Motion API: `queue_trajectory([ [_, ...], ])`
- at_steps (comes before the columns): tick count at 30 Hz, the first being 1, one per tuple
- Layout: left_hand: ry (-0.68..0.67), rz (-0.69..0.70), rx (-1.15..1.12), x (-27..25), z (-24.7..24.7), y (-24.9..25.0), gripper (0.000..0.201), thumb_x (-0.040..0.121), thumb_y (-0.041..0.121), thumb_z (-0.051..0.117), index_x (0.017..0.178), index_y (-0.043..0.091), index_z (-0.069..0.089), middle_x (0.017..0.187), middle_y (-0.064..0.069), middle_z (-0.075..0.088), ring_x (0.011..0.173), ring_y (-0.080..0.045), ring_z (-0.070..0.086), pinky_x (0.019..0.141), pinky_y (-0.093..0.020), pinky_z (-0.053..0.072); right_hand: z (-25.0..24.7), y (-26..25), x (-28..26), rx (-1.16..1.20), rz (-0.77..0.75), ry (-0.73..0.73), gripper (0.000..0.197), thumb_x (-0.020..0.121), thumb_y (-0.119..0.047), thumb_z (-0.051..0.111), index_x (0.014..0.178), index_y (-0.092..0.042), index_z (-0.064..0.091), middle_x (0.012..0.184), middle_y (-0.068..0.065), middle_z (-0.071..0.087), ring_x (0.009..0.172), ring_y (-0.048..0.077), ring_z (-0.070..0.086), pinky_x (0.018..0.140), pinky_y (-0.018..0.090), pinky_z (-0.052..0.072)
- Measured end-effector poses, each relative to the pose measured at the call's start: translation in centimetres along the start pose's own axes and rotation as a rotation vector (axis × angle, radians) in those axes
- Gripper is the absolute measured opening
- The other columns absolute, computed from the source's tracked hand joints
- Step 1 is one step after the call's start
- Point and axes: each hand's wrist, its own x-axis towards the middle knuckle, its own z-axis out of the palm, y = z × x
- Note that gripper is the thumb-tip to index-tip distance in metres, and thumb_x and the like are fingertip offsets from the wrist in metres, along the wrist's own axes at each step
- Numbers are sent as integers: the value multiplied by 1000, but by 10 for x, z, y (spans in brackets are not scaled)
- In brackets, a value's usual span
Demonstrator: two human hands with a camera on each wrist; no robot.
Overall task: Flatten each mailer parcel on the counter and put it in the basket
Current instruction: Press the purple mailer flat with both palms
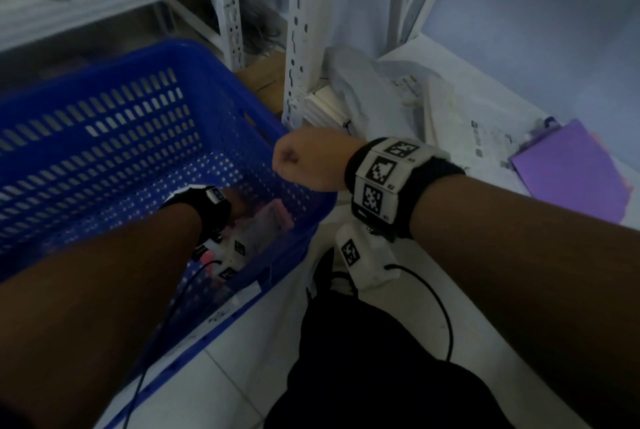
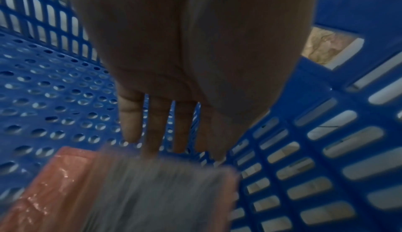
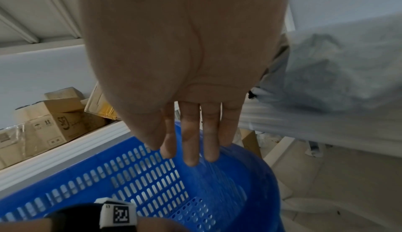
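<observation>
A blue slotted basket (image 1: 114,151) stands on the floor at the left. My left hand (image 1: 239,210) reaches down inside it, mostly hidden behind its wrist band. In the left wrist view the left hand (image 2: 174,132) has straight, spread fingers just above a pink mailer parcel (image 2: 54,175) with a blurred grey label, lying flat on the basket floor (image 2: 54,98). The same parcel (image 1: 273,221) shows in the head view. My right hand (image 1: 304,162) hovers over the basket's right rim; in the right wrist view the right hand (image 3: 191,141) hangs with straight fingers, holding nothing, above the basket (image 3: 228,184).
The white counter at the right carries crumpled white mailers (image 1: 363,82) and a purple mailer (image 1: 571,169). A white slotted shelf post (image 1: 301,30) rises between basket and counter. Cardboard boxes (image 3: 54,120) sit on a low shelf behind the basket.
</observation>
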Motion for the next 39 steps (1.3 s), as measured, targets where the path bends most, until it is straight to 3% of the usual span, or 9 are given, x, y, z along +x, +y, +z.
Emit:
queue_trajectory([
  [8, 40, -22, -110, -30, -17, 16, 21, 102, 29, 43, 114, 16, 55, 110, -9, 57, 76, -22, 57, 69, -35, 53, -10, 3, -15, 46, -3, 105, 28, 102, -22, 46, 116, -7, 65, 119, 7, 65, 109, 21, 60, 90, 26, 44],
  [12, 149, 23, 9, -51, -41, 36, 34, 102, 25, 44, 131, 10, 54, 129, -11, 56, 102, -28, 59, 90, -38, 50, -26, 2, -32, 66, -10, 204, 23, 100, -21, 49, 110, -10, 67, 114, 3, 65, 105, 18, 59, 86, 25, 43],
  [15, 199, 48, 57, -78, -65, 59, 33, 102, 26, 44, 129, 11, 56, 122, -14, 60, 105, -33, 60, 90, -41, 49, -44, 3, -52, 94, 10, 295, 22, 98, -21, 50, 105, -10, 68, 108, 1, 66, 98, 16, 59, 82, 25, 44],
  [18, 264, 115, 111, -102, -88, 83, 36, 101, 29, 46, 132, 12, 54, 127, -13, 57, 103, -30, 60, 81, -37, 51, -64, 8, -83, 125, 15, 397, 23, 98, -19, 50, 108, -10, 68, 111, 2, 67, 101, 16, 60, 82, 23, 43],
  [20, 279, 182, 86, -119, -102, 106, 27, 99, 26, 49, 121, 12, 58, 112, -8, 60, 81, -20, 61, 58, -24, 50, -77, 16, -110, 149, 38, 458, 23, 97, -18, 51, 110, -11, 69, 114, 2, 66, 103, 16, 59, 83, 21, 41],
  [22, 300, 249, 105, -141, -114, 138, 21, 98, 25, 51, 104, 7, 62, 92, -6, 64, 65, -18, 59, 43, -21, 45, -88, 30, -140, 172, 97, 516, 22, 97, -19, 52, 110, -15, 69, 116, 1, 66, 105, 17, 59, 84, 22, 41],
  [26, 363, 369, 234, -181, -126, 203, 29, 97, 31, 53, 105, 6, 64, 97, -13, 67, 76, -27, 60, 66, -32, 49, -97, 70, -197, 189, 284, 609, 24, 96, -23, 51, 110, -14, 68, 120, 4, 64, 110, 22, 58, 87, 25, 41],
  [33, 355, 645, 385, -239, -86, 340, 26, 95, 40, 54, 104, 18, 64, 97, 0, 68, 84, -23, 66, 70, -32, 53, -72, 173, -294, 279, 739, 677, 28, 95, -22, 51, 109, -1, 65, 122, 18, 62, 113, 32, 57, 87, 29, 41],
  [39, 198, 681, 529, -221, -15, 415, 22, 97, 24, 51, 114, 13, 60, 103, -1, 62, 78, -26, 68, 34, -12, 37, -6, 241, -332, 466, 982, 618, 22, 91, -26, 52, 81, -7, 54, 85, 15, 57, 83, 29, 58, 69, 28, 38],
])
